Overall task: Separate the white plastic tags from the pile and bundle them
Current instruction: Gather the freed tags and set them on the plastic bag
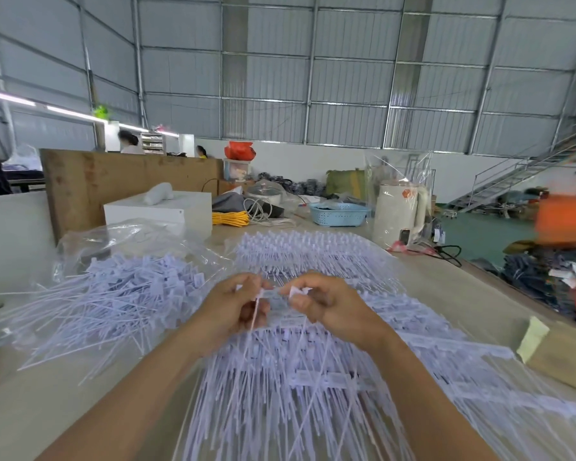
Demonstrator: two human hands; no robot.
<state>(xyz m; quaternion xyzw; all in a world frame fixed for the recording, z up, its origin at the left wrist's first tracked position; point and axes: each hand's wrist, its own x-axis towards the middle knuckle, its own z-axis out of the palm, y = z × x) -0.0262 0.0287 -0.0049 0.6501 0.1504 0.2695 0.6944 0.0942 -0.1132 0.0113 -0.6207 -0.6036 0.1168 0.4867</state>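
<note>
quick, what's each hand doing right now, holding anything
Left hand: fingers curled, pinching a white plastic tag by its head.
Right hand: fingers curled, pinching the other end of the same tag.

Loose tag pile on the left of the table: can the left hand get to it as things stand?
Probably yes. The loose tag pile lies open on the table beside the left hand, with nothing between them. But that hand is pinching tags together with the right hand, so it must let go first.
</note>
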